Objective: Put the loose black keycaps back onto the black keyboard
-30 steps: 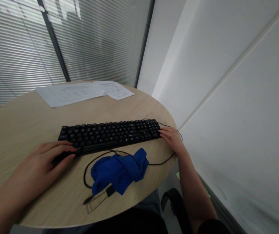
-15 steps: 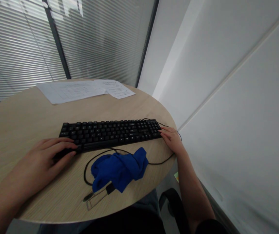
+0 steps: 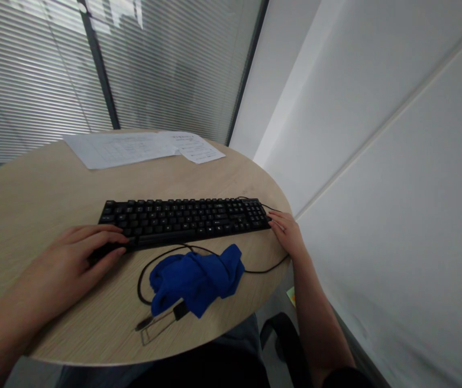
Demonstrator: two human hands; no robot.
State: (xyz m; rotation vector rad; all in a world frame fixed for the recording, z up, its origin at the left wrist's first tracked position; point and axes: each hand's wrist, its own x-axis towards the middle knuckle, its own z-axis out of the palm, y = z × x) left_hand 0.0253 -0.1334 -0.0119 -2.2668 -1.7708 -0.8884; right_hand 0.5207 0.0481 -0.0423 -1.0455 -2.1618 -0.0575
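A black keyboard (image 3: 182,218) lies flat on the round wooden table (image 3: 150,186). My left hand (image 3: 83,250) grips its near left corner, the fingers over the end keys and the thumb along the front edge. At the opposite end, my right hand (image 3: 286,229) has its fingers bent against the right edge beside the number keys; part of that grip is hidden. A crumpled blue cloth (image 3: 198,277) lies in front of the keyboard, with the black cable (image 3: 140,280) looping around it. A small tool with a wire-like puller end (image 3: 158,326) sticks out from beneath the cloth.
Printed paper sheets (image 3: 130,150) lie at the table's far side, near a window with blinds (image 3: 166,70). A white wall (image 3: 376,215) stands close on the right. Below the table edge is a black chair armrest (image 3: 283,334).
My right fingers have drawn back from the number keys to the keyboard's right edge. My left hand stays at its corner. The view has shifted slightly.
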